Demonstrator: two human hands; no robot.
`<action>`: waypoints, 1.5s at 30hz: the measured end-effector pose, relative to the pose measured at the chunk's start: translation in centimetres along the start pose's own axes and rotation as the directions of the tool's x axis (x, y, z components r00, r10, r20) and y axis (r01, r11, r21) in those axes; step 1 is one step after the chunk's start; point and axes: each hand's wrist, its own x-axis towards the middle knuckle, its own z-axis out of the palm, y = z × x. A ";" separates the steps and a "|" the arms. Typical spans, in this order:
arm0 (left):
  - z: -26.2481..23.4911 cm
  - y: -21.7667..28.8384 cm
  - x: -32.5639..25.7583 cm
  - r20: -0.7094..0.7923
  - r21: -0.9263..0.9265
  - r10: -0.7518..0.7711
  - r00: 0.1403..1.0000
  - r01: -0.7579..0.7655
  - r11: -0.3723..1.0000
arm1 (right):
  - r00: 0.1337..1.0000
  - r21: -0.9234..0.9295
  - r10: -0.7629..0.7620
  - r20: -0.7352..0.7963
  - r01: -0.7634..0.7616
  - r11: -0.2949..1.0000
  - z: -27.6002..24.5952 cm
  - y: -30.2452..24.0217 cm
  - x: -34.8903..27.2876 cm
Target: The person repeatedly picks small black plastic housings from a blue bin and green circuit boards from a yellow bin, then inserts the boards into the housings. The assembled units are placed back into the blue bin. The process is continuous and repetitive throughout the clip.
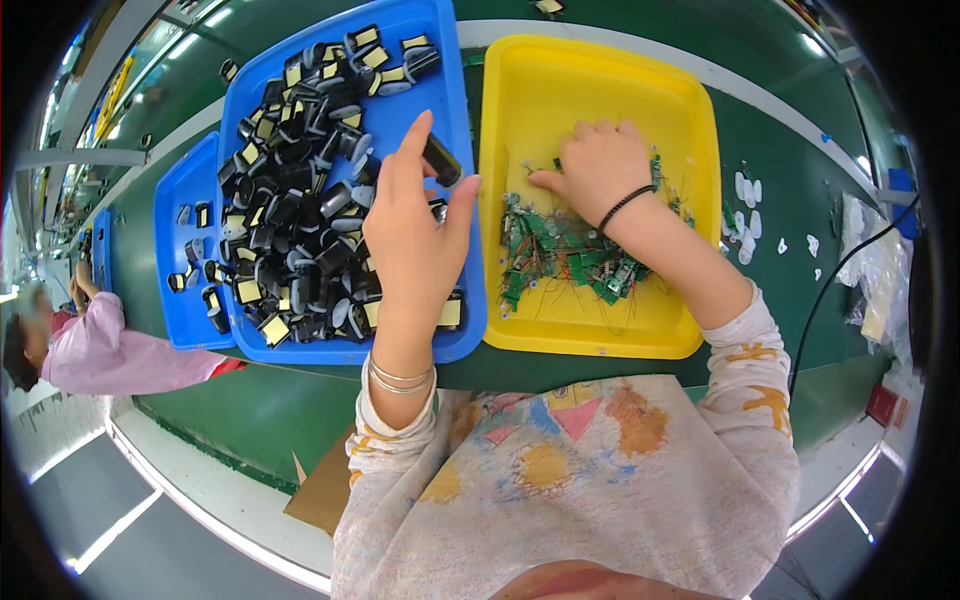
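The left hand (412, 220) is pinching a small black piece (441, 162) over the right side of the big blue tray (340, 353). The right hand (605, 172) is curling inside the yellow tray (600, 335), near the green boards (560, 245); I cannot tell if it is gripping anything. Both trays are sitting on a green table (785, 285). White bits (746, 225) are lying to the right. A person in pink (125, 350) is showing far left, above the gray floor (200, 540).

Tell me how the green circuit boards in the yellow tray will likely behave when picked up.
The green circuit boards are probably stiff and light, being small, flat plates. Their fine wires look floppy, since they bend in many directions; crossing as they do, they may snag and drag neighbouring boards along.
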 end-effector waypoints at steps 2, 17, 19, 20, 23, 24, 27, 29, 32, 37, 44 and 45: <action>0.0 0.2 -0.1 -0.003 -0.042 -0.035 0.999 0.035 0.999 | 0.998 -0.001 -0.005 -0.067 0.005 1.000 0.8 0.2 -0.1; 0.0 0.6 -0.2 -0.037 -0.248 -0.081 0.996 0.069 0.966 | 0.981 0.284 -0.013 -0.195 0.069 0.956 0.0 2.0 0.6; 0.0 0.5 -0.2 -0.031 -0.249 -0.078 0.997 0.067 0.966 | 0.929 0.236 -0.183 -0.321 0.266 0.934 1.3 2.8 1.5; 0.0 0.6 -0.1 -0.027 -0.252 -0.075 0.997 0.066 0.965 | 0.887 0.202 -0.264 -0.379 0.358 0.912 2.0 3.3 2.1; 0.1 0.7 0.0 -0.029 -0.222 -0.053 0.998 0.045 0.974 | 0.853 0.164 -0.419 -0.312 0.482 0.861 3.0 3.2 3.2; 0.1 0.7 0.1 -0.015 -0.234 -0.067 0.998 0.062 0.970 | 0.852 0.141 -0.439 -0.287 0.490 0.860 2.9 3.1 3.3; 0.0 0.6 0.1 0.031 -0.305 -0.125 0.992 0.129 0.944 | 0.865 0.157 -0.441 -0.239 0.483 0.862 2.3 2.9 3.5; 0.0 0.5 -0.1 0.070 -0.408 -0.172 0.983 0.185 0.894 | 0.902 0.271 -0.363 -0.235 0.420 0.866 1.7 3.4 3.3; 0.0 0.2 -0.1 0.161 -0.582 -0.275 0.948 0.316 0.749 | 0.921 0.669 -0.172 -0.349 0.373 0.643 0.0 3.3 2.1; 0.6 0.4 -0.2 0.229 -0.661 -0.253 0.940 0.341 0.668 | 0.991 0.970 -0.102 0.084 -0.105 -0.218 -1.1 2.1 -0.6; 1.0 0.5 -0.5 0.340 -0.640 -0.261 0.903 0.426 0.640 | 0.947 0.883 -0.221 0.234 -0.302 -0.360 -0.6 3.1 -1.5; 1.1 0.6 -0.5 0.327 -0.614 -0.247 0.912 0.404 0.679 | 0.926 0.846 -0.260 0.274 -0.361 -0.393 -0.4 3.2 -1.8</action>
